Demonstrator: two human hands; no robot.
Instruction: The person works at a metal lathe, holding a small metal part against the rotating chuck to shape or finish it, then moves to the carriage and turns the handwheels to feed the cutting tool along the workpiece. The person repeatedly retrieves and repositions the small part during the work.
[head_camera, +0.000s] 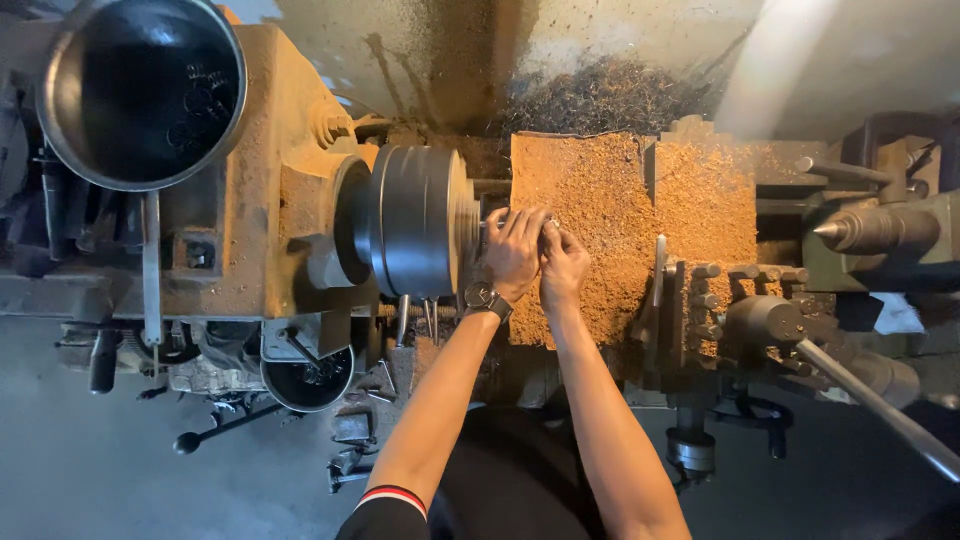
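Both hands, left hand (513, 250) and right hand (562, 262), close their grip on a small part, hardly visible, at three o'clock of the chuck (415, 222); if it spins, fingers or the wristwatch (480, 296) could catch.

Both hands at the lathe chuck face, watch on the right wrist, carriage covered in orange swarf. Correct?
Not quite: the head view shows the wristwatch on the left wrist, not the right. The rest holds: left hand and right hand are together at the face of the lathe chuck, and orange swarf covers the carriage.
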